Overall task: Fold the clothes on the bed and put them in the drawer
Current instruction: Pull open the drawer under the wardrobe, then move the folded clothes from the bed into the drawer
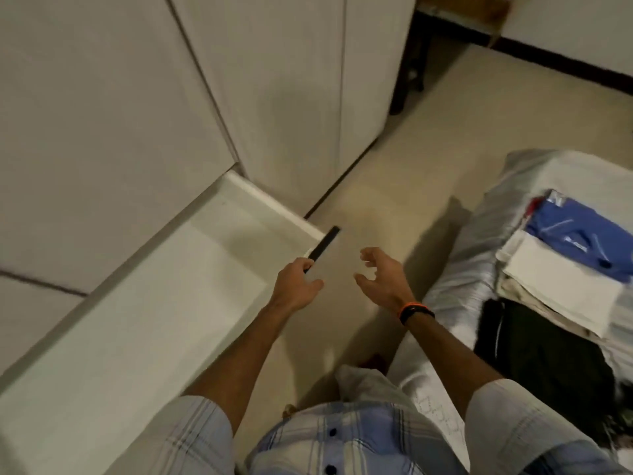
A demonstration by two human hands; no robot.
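One white drawer point(144, 323) stands open, black handle point(323, 243).

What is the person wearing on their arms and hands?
Both hands are bare, with no gloves. The left hand has nothing on its wrist. The right hand has a black band with an orange edge around the wrist. Both arms come out of short, pale plaid shirt sleeves with blue and grey stripes.

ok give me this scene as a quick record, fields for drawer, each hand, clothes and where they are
drawer: drawer pulled open, no clothes visible inside
left hand: left hand grips the black handle
right hand: right hand holds nothing, fingers loosely curled, above the floor
clothes: folded clothes stacked on the bed
wrist: band on right wrist
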